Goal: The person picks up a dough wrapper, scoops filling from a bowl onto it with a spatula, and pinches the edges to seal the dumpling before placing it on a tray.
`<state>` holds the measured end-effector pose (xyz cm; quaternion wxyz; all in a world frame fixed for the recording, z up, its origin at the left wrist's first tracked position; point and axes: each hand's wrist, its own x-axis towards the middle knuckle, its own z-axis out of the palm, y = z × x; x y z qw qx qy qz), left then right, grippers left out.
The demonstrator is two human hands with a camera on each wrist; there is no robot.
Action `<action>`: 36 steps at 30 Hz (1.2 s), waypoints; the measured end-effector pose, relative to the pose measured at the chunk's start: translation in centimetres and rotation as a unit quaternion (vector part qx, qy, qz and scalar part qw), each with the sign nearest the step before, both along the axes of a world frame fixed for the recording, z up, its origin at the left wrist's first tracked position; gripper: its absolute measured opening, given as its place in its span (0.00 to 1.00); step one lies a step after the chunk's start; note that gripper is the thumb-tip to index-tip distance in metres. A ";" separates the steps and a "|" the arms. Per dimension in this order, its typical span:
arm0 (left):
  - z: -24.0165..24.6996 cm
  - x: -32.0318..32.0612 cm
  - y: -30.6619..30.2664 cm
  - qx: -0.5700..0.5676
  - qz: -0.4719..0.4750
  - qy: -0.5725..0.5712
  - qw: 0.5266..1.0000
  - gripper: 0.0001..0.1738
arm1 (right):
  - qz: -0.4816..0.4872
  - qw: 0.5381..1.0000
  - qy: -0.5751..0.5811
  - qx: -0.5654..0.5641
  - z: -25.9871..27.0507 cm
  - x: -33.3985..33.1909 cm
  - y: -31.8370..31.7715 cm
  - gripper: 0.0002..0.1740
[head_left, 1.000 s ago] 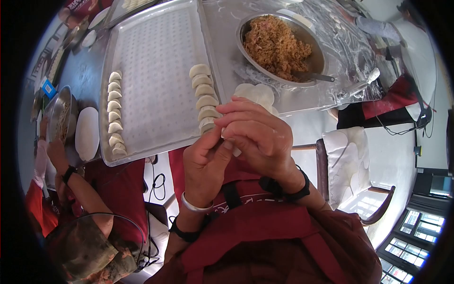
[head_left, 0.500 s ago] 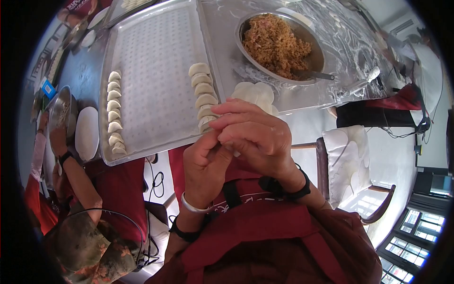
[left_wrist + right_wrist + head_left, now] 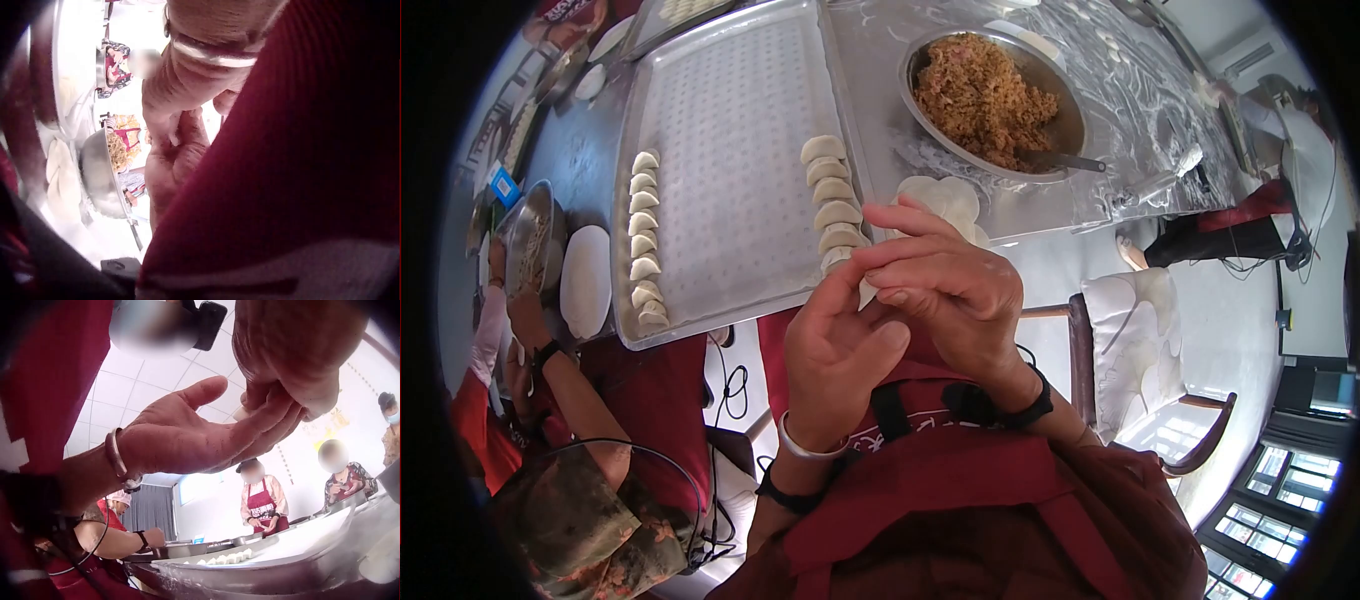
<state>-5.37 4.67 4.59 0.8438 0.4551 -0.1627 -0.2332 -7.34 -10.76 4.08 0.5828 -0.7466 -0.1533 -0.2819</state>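
- the left hand point(image 3: 835, 360) has its fingers straight and together, thumb apart, under a small dough piece point(image 3: 867, 292).
- the right hand point(image 3: 960, 300) seems to pinch the dough piece, which sits between the two hands, mostly hidden.
- the step looks like closing a dumpling; the next move likely calls for small, soft pinches along the edge, then a spot at the near end of the right row.
- past the hands, the big tray point(image 3: 740, 150) holds a left row of dumplings point(image 3: 644, 235) and a right row of dumplings point(image 3: 832, 188).
- to the right lie flat dough rounds point(image 3: 945, 200), partly behind the right hand.
- farther right, a metal bowl point(image 3: 1060, 125) has brown filling point(image 3: 980, 100) and a spoon point(image 3: 1080, 161) in it.
- far left, another tray point(image 3: 670, 33) holds more dumplings.
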 end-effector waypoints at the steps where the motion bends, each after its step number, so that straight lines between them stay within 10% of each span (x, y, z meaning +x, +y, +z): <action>1: -0.1 0.0 0.0 -0.028 -0.012 0.025 0.999 0.36 | -0.006 1.000 0.000 -0.026 0.1 0.0 -0.1 0.13; 7: 0.2 0.5 0.4 -0.125 -0.095 0.086 0.984 0.42 | -0.074 0.988 0.069 0.120 1.2 -0.2 1.8 0.12; 13: 1.5 0.4 0.1 -0.052 -0.063 0.102 0.991 0.35 | -0.032 0.995 0.013 -0.095 -0.4 -0.2 -0.2 0.16; 19: 1.6 0.4 0.7 -0.070 -0.070 0.105 0.989 0.31 | -0.072 0.996 0.050 0.037 0.4 -0.1 1.7 0.12; 36: 1.8 -0.3 -0.2 -0.117 -0.030 0.187 0.975 0.27 | -0.102 0.988 0.005 -0.116 -0.8 -0.4 1.3 0.19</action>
